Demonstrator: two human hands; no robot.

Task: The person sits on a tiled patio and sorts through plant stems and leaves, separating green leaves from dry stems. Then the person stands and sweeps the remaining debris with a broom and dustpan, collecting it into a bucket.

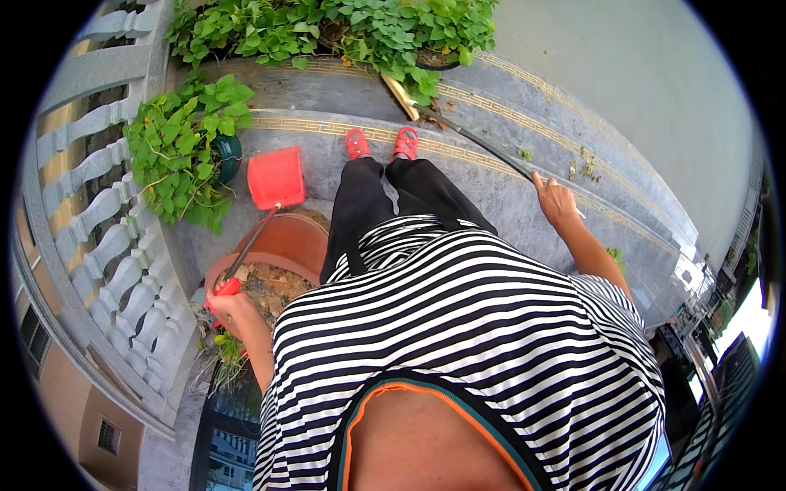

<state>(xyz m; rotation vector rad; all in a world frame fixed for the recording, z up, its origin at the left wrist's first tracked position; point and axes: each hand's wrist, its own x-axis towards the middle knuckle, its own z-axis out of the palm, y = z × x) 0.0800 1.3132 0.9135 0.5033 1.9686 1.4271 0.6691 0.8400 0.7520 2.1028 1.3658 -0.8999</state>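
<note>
On a grey tiled terrace, along the left edge, we see a pale stone balustrade (115,221) and, just beside it, a leafy potted plant (176,155). Near us on the left, the left hand (233,309) is closed around the red grip of a long-handled dustpan (277,178). The dustpan's long axis runs from that hand away and slightly right, passing over a large terracotta pot (282,241) of dry leaves; we cannot tell whether the red pan touches the pot or the floor. To its right, red shoes (357,144) stand between the pan and the broom head (399,96), which lies farther off, up against more green plants (393,33). From the head, the broom's dark handle (473,141) slants near and right to the right hand (557,201), wrapped round it with a finger stretched along the shaft. Our two hands are well apart, the left nearer the pan. A few brown leaves (438,119) lie beside the broom head. Rightward, steps (483,96) edged with gold-patterned bands curve across the tile, bordering smooth grey ground (655,90) at far right.
</note>
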